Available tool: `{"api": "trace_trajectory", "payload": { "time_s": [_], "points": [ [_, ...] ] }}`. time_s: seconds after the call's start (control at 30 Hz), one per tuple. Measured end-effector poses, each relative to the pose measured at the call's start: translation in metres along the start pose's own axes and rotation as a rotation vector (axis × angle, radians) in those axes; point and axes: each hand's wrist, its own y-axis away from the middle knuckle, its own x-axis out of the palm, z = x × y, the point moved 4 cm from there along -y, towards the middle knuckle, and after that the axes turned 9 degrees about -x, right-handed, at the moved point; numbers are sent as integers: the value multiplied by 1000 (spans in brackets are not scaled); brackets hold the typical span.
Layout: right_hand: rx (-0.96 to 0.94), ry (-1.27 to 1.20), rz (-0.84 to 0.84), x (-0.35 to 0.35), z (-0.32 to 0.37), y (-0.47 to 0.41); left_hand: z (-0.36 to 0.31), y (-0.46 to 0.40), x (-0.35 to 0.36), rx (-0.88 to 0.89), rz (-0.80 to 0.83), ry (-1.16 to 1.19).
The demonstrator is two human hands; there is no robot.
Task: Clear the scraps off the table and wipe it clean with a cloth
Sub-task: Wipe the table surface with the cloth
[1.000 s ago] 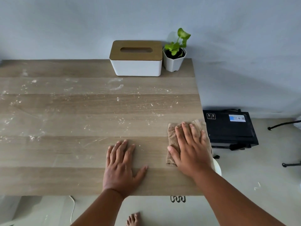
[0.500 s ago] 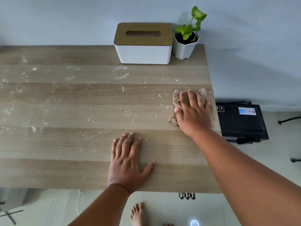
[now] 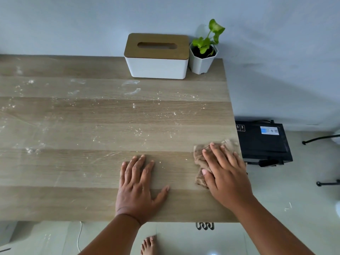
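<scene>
Brown cloth [image 3: 200,159] under flat right hand [image 3: 227,178], left hand [image 3: 137,186] fingers spread on table [image 3: 73,162], black box [image 3: 263,142] marked "5 3"

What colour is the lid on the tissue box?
The rectangular white tissue box has a light brown wooden lid with a slot, seen best in the head view.

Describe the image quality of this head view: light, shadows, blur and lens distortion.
Head view: soft, even daylight with no harsh glare; the tissue box and potted plant throw faint shadows on the wall. Wide-angle bending curves the table edges. The cloth edge beyond the right hand looks slightly smeared; the left hand and white dust are fairly sharp.
</scene>
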Motion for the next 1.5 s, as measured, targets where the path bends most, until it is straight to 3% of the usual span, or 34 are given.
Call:
{"api": "trace_trajectory", "payload": {
  "time_s": [0.17,0.33,0.53,0.67,0.77,0.97,1.17,1.27,1.5],
  "points": [
    [226,-38,38,-5,-27,-76,0,-1,1,7,-11,6],
    [316,-100,84,-2,-35,-174,0,-2,2,20,-22,8],
    [132,-50,121,0,-10,-206,2,-2,4,15,-16,0],
    [-99,-42,148,-5,9,-156,1,-2,2,11,-9,-6],
    [-128,-3,121,-5,4,-100,1,-1,1,6,-2,-3],
    [84,65,63,-4,-27,-69,2,-1,3,12,-10,9],
    [370,-30,-5,-6,-37,-155,2,-2,5,25,-32,15],
    [427,-94,-10,-6,-28,-208,2,-1,5,23,-32,15],
    [131,-58,28,-2,12,-246,1,-2,2,8,-13,3]
  ]
}}
